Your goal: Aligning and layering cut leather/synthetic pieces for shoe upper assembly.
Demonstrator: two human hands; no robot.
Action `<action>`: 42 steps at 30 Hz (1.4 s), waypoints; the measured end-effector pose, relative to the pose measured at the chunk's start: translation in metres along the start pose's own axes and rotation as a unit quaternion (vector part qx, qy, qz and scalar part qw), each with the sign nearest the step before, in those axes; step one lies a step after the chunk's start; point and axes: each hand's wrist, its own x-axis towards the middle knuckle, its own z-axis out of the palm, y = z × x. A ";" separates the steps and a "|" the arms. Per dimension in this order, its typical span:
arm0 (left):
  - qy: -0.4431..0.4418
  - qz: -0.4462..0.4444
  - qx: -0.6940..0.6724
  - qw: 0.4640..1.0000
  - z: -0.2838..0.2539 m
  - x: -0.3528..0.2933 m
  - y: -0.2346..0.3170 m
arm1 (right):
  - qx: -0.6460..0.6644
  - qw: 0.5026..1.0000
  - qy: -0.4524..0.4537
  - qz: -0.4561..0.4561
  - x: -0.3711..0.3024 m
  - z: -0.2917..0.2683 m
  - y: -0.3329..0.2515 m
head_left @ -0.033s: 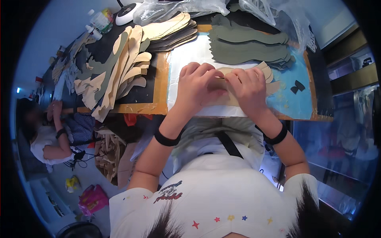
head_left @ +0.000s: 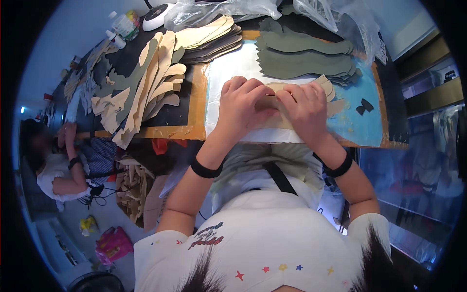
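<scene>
My left hand (head_left: 243, 104) and my right hand (head_left: 305, 109) meet over the near part of the table, fingers bent and thumbs toward each other. Between them they pinch the edge of a flat beige cut piece (head_left: 273, 122), which looks like leather or fabric; the fingers hide much of it. More beige pieces (head_left: 327, 87) stick out beyond my right hand. Just past both hands lies a stack of dark green cut pieces (head_left: 306, 62) with one jagged end. White paper (head_left: 224, 73) lies beneath my left hand.
Beige and green pieces (head_left: 151, 78) fan out at left, beside another beige stack (head_left: 206, 36). Two small dark scraps (head_left: 364, 106) lie on the blue sheet (head_left: 360, 129) at right. Clear plastic bags (head_left: 219, 13) and bottles (head_left: 124, 27) stand behind. A co-worker (head_left: 65, 168) sits at far left.
</scene>
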 end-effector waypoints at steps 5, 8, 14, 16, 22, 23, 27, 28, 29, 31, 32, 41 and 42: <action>0.068 -0.034 -0.025 0.997 0.011 0.000 0.006 | 0.006 1.000 0.011 -0.027 0.003 -0.006 0.001; 0.053 -0.027 -0.008 0.998 0.013 -0.001 0.001 | 0.008 0.999 0.017 -0.049 0.004 -0.004 0.005; 0.065 -0.032 -0.011 0.997 0.014 -0.005 0.008 | 0.009 0.997 0.011 -0.074 -0.001 0.000 0.010; 0.042 0.008 0.039 0.998 0.012 -0.008 0.009 | 0.010 0.997 0.010 -0.077 -0.002 0.000 0.010; 0.006 -0.014 0.052 0.999 0.009 -0.005 0.012 | 0.042 0.996 -0.009 -0.076 -0.003 -0.006 0.007; 0.004 -0.013 0.048 0.999 0.008 -0.005 0.014 | 0.044 0.993 -0.010 -0.106 -0.002 -0.010 0.007; 0.065 0.060 0.156 0.984 0.011 -0.003 0.025 | 0.115 0.985 -0.013 -0.130 -0.004 -0.011 0.016; 0.084 0.083 0.206 0.971 0.013 -0.002 0.029 | 0.114 0.985 -0.015 -0.128 -0.005 -0.010 0.018; 0.084 0.084 0.204 0.972 0.013 0.000 0.032 | 0.149 0.982 -0.016 -0.111 -0.007 -0.009 0.019; 0.053 0.129 0.283 0.949 0.012 0.003 0.038 | 0.185 0.978 -0.019 -0.094 -0.008 -0.009 0.020; 0.053 0.128 0.281 0.949 0.012 0.002 0.036 | 0.215 0.972 -0.017 -0.096 -0.007 -0.010 0.022; -0.005 0.034 0.062 0.997 0.011 -0.006 0.025 | 0.198 0.969 -0.146 0.000 -0.014 -0.028 0.071; 0.003 0.033 0.057 0.998 0.012 -0.008 0.027 | 0.209 0.969 -0.131 -0.017 -0.021 -0.027 0.069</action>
